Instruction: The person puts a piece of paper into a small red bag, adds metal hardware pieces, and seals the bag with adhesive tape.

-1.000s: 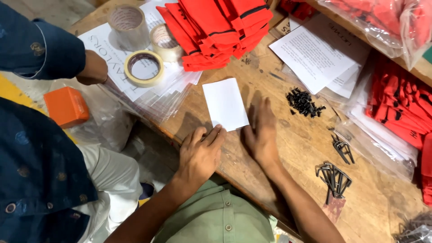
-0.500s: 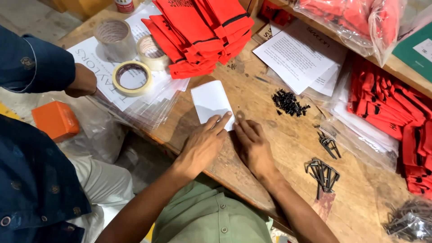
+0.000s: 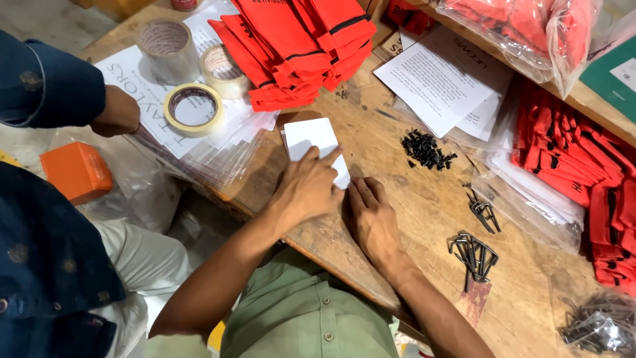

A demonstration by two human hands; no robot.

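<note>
Wooden bench (image 3: 424, 219), worn top, crowded workshop. Only the head view, looking down.

Left hand (image 3: 310, 187) lies flat on the near edge of a white folded paper (image 3: 310, 136), fingers spread, pinning it to the wood; pressing, not gripping. Right hand (image 3: 372, 215) sits just right of the paper's near corner, palm down, fingers loosely extended on the bench, nothing held. Can't tell if its fingertips touch the sheet.

Paper sits mid-bench, flat, far half uncovered. Judgement: thin, light, floppy, creases easily and slides on the wood. Best taken at a free far corner or edge, pinched between thumb and finger, or held down flat.

Around it:
- Far: stack of red fabric sleeves (image 3: 298, 46) with black trim.
- Far left: three tape rolls (image 3: 193, 109) on clear printed bags (image 3: 199, 142).
- Right: printed sheets (image 3: 440, 79), small pile of black screws (image 3: 426, 148), two clusters of hex keys (image 3: 474, 252).
- Far right: more red pieces in plastic (image 3: 570, 159).
- Near right corner: bag of dark hardware (image 3: 596, 325).

Another person at left, dark blue sleeve (image 3: 46, 83), their hand (image 3: 118, 113) at the bench edge by the tape. Orange box (image 3: 76, 171) below it, off the bench.
</note>
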